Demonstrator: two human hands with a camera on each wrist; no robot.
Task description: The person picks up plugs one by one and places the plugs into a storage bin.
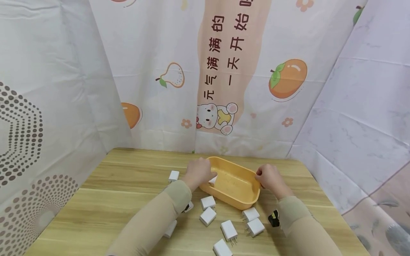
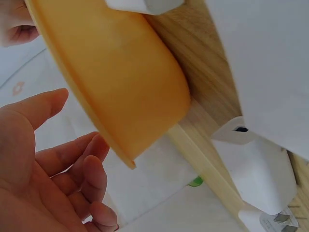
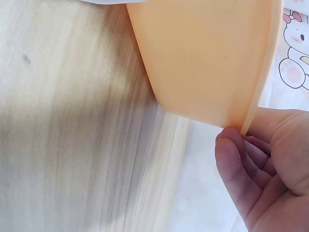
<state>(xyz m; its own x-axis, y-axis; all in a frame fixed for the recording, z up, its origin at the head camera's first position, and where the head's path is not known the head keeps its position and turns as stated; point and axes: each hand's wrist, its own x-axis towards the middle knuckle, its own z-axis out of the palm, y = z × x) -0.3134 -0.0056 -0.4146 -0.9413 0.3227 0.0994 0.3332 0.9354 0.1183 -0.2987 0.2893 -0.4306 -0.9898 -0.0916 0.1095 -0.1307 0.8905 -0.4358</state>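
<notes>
A yellow plastic bin [image 1: 235, 179], oblong with rounded corners, sits towards the back of the table. My right hand [image 1: 271, 180] pinches its rim at the right end, and the right wrist view shows thumb and fingers meeting on the bin's edge [image 3: 263, 72]. At the other end is my left hand [image 1: 199, 173], its thumb apart from the rim and its fingers loosely bent beside the bin wall [image 2: 111, 63]. One white charger plug [image 1: 213, 180] lies inside the bin, partly hidden by the left hand.
Several white charger plugs lie in front of the bin, among them one plug [image 1: 229, 230] with its prongs showing. Another plug [image 1: 174, 176] lies left of the left hand. The wooden table [image 1: 105, 199] ends at a printed curtain [image 1: 166, 142] behind.
</notes>
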